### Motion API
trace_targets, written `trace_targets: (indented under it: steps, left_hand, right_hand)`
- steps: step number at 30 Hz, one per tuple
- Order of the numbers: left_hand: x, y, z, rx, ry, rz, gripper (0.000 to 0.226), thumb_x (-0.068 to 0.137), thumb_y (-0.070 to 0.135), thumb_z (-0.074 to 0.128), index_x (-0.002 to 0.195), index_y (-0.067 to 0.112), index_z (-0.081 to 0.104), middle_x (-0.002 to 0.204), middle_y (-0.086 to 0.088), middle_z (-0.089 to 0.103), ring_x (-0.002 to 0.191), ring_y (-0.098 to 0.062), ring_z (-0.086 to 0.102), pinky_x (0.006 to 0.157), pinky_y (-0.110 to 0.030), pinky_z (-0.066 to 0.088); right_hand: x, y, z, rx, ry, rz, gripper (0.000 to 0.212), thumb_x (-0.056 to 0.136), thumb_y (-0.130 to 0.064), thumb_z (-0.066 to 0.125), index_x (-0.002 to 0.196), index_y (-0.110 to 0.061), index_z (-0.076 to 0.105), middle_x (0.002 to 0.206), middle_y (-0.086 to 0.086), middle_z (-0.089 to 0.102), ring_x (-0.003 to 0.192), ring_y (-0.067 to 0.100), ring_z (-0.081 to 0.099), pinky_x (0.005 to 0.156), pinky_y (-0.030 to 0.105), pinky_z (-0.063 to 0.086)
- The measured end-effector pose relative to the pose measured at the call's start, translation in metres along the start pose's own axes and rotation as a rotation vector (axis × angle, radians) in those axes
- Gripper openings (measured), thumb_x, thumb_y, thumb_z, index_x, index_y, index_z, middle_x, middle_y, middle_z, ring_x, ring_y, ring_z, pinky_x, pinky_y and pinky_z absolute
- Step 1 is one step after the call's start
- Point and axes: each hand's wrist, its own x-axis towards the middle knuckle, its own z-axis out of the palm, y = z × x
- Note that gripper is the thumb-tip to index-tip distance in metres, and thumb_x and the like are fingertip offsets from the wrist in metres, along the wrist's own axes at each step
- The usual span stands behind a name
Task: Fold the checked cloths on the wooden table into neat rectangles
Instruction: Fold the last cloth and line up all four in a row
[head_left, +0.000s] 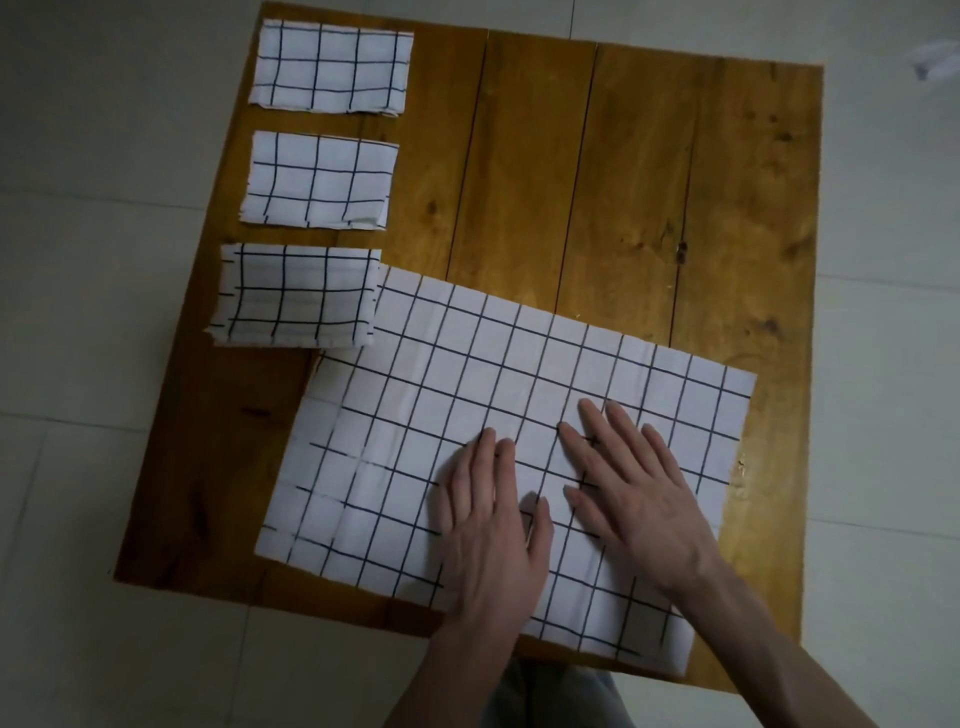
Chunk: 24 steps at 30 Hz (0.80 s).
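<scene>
A large white cloth with black checks (415, 415) lies spread flat on the near half of the wooden table (623, 182), turned slightly askew. My left hand (488, 525) and my right hand (634, 488) rest palm down on its middle, side by side, fingers spread and flat. Neither hand pinches the fabric. Three smaller folded checked cloths lie in a column along the table's left edge: far (332, 67), middle (319, 179) and near (298, 296). The big cloth's far left corner touches the near folded one.
Pale tiled floor (78, 260) surrounds the table on all sides. Bare planks with dark seams make up the table's far right part. The near edge of the big cloth reaches the table's front edge. A small white object (935, 62) lies on the floor at far right.
</scene>
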Motion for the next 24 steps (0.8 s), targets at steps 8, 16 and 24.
trace_targets:
  steps: [8,16,24]
  left_hand:
    - [-0.012,0.050,0.017,-0.025,-0.037,0.089,0.066,0.099,0.051,0.042,0.155,0.017,0.045,0.166,-0.004,0.038,0.150,-0.023,0.038,0.115,-0.051,0.043]
    - [-0.010,0.091,0.035,0.061,-0.082,0.178,0.070,0.099,0.050,0.040,0.159,0.014,0.038,0.170,-0.010,0.027,0.156,-0.028,0.028,0.120,-0.052,0.035]
    - [0.028,0.074,0.034,0.147,-0.089,0.382,0.067,0.099,0.041,0.040,0.160,0.014,0.030,0.174,-0.009,0.012,0.161,-0.025,0.008,0.127,-0.055,0.021]
  right_hand:
    - [-0.032,0.054,-0.013,-0.059,0.004,-0.004,0.064,0.108,-0.051,0.033,0.167,-0.026,0.023,0.176,0.001,0.013,0.162,0.024,0.012,0.126,0.050,0.017]
    - [-0.060,0.082,-0.019,-0.099,0.021,0.122,0.065,0.107,-0.051,0.032,0.167,-0.028,0.021,0.176,-0.002,0.012,0.162,0.024,0.012,0.127,0.053,0.016]
    - [-0.068,0.052,-0.010,-0.063,0.172,0.349,0.064,0.103,-0.055,0.043,0.158,-0.024,0.046,0.158,0.011,0.047,0.150,0.033,0.039,0.125,0.053,0.025]
